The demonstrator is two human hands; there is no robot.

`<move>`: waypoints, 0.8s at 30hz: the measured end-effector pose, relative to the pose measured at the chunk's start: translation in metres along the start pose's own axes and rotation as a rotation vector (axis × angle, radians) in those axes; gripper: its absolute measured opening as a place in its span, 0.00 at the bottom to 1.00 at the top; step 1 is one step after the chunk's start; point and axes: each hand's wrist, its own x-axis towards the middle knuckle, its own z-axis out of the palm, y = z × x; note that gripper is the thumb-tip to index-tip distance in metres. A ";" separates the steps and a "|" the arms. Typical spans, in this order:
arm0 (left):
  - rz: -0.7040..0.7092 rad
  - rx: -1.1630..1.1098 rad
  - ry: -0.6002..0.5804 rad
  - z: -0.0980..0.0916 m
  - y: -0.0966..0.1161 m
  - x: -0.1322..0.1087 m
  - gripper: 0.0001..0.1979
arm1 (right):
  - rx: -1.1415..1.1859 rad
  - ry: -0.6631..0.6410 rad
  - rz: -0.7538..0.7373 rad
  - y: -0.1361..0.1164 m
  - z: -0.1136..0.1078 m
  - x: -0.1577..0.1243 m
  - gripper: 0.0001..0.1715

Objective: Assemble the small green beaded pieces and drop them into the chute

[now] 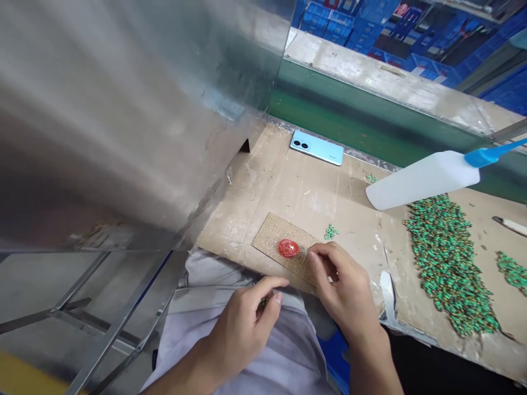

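My left hand is curled closed over my lap, and small green parts show between its fingers. My right hand rests on the near edge of the worktop with fingers pinched together beside a small cork pad. What it pinches is too small to make out. A red cap holding something white sits on the pad just left of that hand. A small cluster of green parts lies just beyond the pad.
A big pile of green parts covers the worktop to the right, with a smaller pile further right. A white squeeze bottle with a blue nozzle lies above it. A light blue phone lies at the back. A large metal sheet fills the left.
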 end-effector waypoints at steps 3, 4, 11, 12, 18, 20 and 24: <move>0.110 0.113 0.032 0.003 -0.007 0.002 0.20 | -0.069 -0.023 -0.028 0.000 0.003 0.006 0.06; 0.148 0.164 0.046 0.004 -0.009 0.003 0.21 | -0.075 -0.031 -0.036 0.000 0.004 0.008 0.06; 0.241 0.523 0.033 0.012 -0.022 0.009 0.26 | -0.115 -0.073 -0.050 0.000 0.007 0.011 0.08; 0.240 0.553 0.024 0.012 -0.022 0.010 0.26 | -0.118 -0.078 -0.049 0.000 0.006 0.011 0.09; 0.246 0.625 0.015 0.012 -0.024 0.011 0.27 | -0.123 -0.093 -0.048 0.000 0.006 0.012 0.09; 0.245 0.625 0.011 0.012 -0.023 0.011 0.28 | -0.116 -0.092 -0.045 0.000 0.007 0.012 0.09; 0.249 0.623 0.018 0.011 -0.024 0.010 0.27 | -0.095 -0.081 -0.033 -0.001 0.005 0.012 0.08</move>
